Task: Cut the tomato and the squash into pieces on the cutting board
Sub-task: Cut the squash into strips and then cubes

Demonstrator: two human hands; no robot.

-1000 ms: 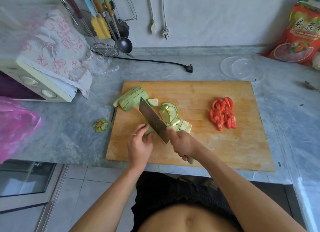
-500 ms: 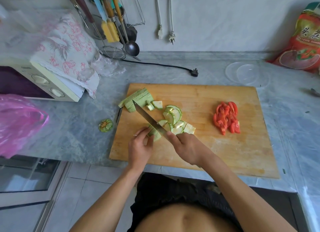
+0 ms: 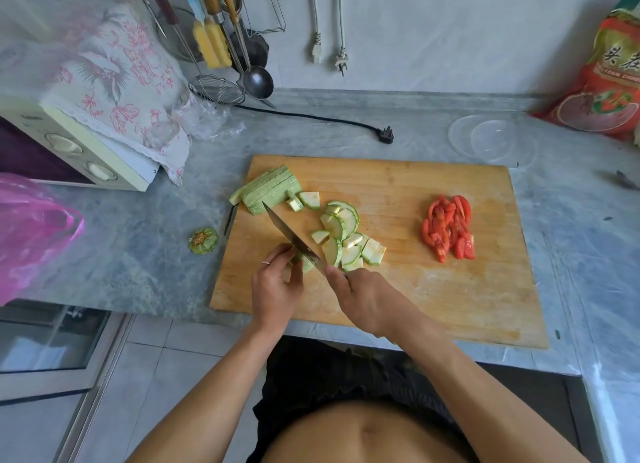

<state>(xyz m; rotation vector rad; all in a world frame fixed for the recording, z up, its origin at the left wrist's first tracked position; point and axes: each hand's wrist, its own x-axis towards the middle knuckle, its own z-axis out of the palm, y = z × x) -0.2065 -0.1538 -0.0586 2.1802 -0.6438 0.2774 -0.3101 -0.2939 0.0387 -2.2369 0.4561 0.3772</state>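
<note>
Left hand pins the squash chunk on the cutting board with curled fingers so the right hand, wrapped round the cleaver, slices safely, tomato pieces parked aside.

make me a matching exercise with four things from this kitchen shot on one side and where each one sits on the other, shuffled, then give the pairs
Things:
1. tomato pieces
2. uncut squash slabs
3. squash stem end
4. knife

Places:
A. on the counter, just off the board's left edge
B. gripped in the right hand, blade down beside the left hand
C. right part of the cutting board
D. far left corner of the board

Pairs: 1-C, 2-D, 3-A, 4-B
</note>
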